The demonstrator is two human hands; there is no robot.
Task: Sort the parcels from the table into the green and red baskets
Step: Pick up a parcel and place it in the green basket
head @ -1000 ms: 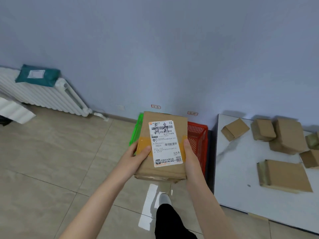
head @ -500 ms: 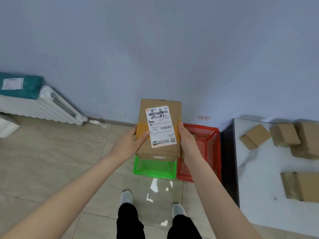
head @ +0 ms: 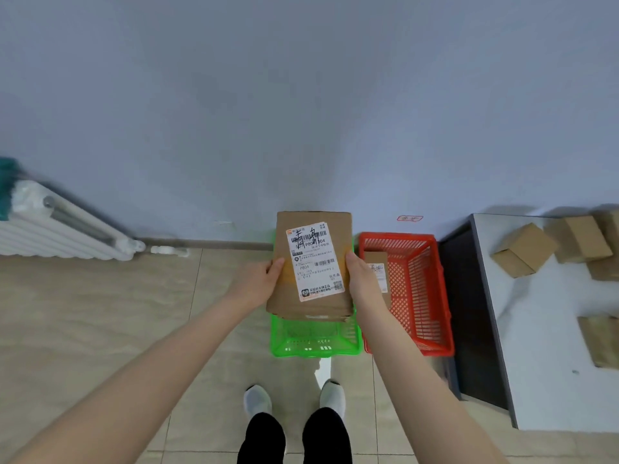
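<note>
I hold a flat brown cardboard parcel (head: 311, 236) with a white shipping label facing up. My left hand (head: 259, 279) grips its left edge and my right hand (head: 363, 279) grips its right edge. The parcel hangs above the green basket (head: 315, 339), which stands on the floor against the wall and is mostly hidden by it. The red basket (head: 418, 296) stands right beside the green one and holds a smaller labelled parcel (head: 376, 262). Several brown parcels (head: 526, 249) lie on the grey table (head: 536, 346) at the right.
A white radiator (head: 57, 229) runs along the wall at the left with something teal on top of it. A small red tag (head: 409, 218) is stuck on the wall above the red basket. My feet (head: 294, 400) stand on beige floor tiles just in front of the baskets.
I have stepped closer to the baskets and looked further down. The parcel in both hands has come from beside the table to above the green basket, whose front is now in view.
</note>
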